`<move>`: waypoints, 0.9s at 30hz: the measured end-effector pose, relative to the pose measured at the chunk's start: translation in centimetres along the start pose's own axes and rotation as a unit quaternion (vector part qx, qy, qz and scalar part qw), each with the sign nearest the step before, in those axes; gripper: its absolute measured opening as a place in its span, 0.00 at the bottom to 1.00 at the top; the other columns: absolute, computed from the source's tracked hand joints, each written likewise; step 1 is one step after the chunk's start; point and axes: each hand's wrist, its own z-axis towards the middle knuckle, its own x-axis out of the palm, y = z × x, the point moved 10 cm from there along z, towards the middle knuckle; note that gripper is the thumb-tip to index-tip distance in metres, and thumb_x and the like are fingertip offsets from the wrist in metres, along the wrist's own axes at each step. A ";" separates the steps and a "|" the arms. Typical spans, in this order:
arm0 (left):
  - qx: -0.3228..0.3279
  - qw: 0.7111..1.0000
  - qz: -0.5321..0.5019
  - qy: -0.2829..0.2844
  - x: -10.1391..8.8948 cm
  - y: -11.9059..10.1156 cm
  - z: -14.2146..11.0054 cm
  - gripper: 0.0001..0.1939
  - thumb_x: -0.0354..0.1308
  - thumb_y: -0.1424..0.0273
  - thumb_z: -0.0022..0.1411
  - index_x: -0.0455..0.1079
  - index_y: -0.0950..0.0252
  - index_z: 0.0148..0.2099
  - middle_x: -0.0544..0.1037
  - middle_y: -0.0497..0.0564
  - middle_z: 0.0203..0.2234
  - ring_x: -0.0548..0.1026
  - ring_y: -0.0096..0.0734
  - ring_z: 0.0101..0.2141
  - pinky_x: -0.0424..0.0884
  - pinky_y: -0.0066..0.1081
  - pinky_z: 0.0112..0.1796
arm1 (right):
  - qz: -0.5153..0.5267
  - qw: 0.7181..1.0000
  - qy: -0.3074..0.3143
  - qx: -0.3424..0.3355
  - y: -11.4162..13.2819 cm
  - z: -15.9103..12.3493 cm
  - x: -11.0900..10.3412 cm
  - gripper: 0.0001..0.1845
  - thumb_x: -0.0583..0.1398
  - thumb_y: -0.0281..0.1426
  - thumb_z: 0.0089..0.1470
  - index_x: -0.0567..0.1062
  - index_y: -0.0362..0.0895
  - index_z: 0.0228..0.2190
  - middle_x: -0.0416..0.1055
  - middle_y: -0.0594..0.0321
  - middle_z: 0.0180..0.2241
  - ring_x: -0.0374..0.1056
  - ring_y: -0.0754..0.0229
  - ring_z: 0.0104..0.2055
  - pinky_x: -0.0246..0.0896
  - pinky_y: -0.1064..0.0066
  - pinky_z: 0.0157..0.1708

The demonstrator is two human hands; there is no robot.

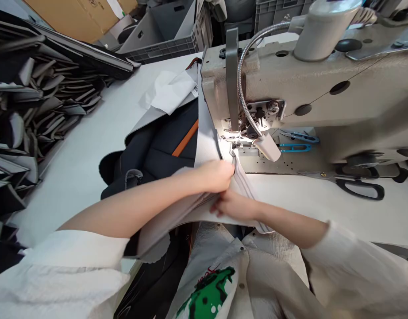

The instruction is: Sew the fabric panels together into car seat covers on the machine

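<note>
My left hand (219,175) is closed on the edge of a fabric piece just in front of the sewing machine's needle area. Below it and nearly touching, my right hand (237,205) has its fingers curled at the same edge; they are slightly blurred. The dark fabric piece (157,150) with pale backing and an orange stripe (186,139) lies left of the needle and hangs over the table edge. A light striped strip (245,186) runs from the presser foot down past my right wrist. The sewing machine (267,84) has its lamp (267,147) lit.
Black-handled scissors (359,188) and blue thread snips (295,147) lie right of the needle. Piled dark pieces (58,93) crowd the left. Behind the white table (87,146) stand a grey crate (171,35) and a cardboard box (78,17). A thread cone (318,33) tops the machine.
</note>
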 end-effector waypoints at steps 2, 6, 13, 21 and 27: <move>-0.018 0.999 0.030 -0.006 1.7 -0.7 -0.1 0.28 0.48 0.81 0.57 0.61 0.77 0.60 0.77 0.64 0.38 0.77 0.46 0.37 0.71 0.35 0.32 | -0.182 0.973 0.140 0.002 -0.4 -3.6 0.9 0.16 0.54 0.21 0.46 0.74 0.46 0.36 0.74 0.62 0.25 0.69 0.58 0.27 0.61 0.70 0.25; -0.068 0.995 0.046 -0.065 3.0 -1.5 -0.5 0.28 0.42 0.84 0.61 0.53 0.81 0.64 0.75 0.68 0.38 0.77 0.45 0.40 0.73 0.35 0.33 | -0.441 0.888 0.117 -0.053 -0.1 -6.2 -3.6 0.19 0.51 0.20 0.49 0.76 0.48 0.37 0.73 0.63 0.26 0.67 0.61 0.24 0.53 0.73 0.23; -0.074 0.988 0.004 -0.136 2.1 0.0 -2.2 0.28 0.46 0.80 0.60 0.57 0.76 0.63 0.75 0.61 0.37 0.75 0.42 0.40 0.72 0.34 0.34 | -0.548 0.795 -0.226 -0.126 0.0 1.0 -12.5 0.21 0.49 0.29 0.60 0.70 0.41 0.52 0.71 0.49 0.45 0.66 0.49 0.47 0.61 0.63 0.44; -0.058 0.989 -0.044 -0.129 1.8 0.9 -2.4 0.26 0.44 0.77 0.62 0.57 0.72 0.63 0.76 0.58 0.39 0.75 0.41 0.40 0.72 0.34 0.36 | -0.591 0.767 -0.183 -0.173 0.3 2.7 -10.5 0.18 0.47 0.28 0.62 0.72 0.42 0.47 0.72 0.51 0.39 0.65 0.51 0.42 0.58 0.64 0.42; -0.055 0.987 -0.061 -0.134 1.9 1.3 -2.2 0.24 0.43 0.75 0.64 0.59 0.71 0.61 0.76 0.58 0.38 0.76 0.41 0.40 0.72 0.35 0.36 | -0.612 0.750 -0.200 -0.153 1.4 1.7 -9.0 0.19 0.46 0.28 0.61 0.76 0.43 0.37 0.72 0.55 0.31 0.64 0.56 0.35 0.52 0.68 0.33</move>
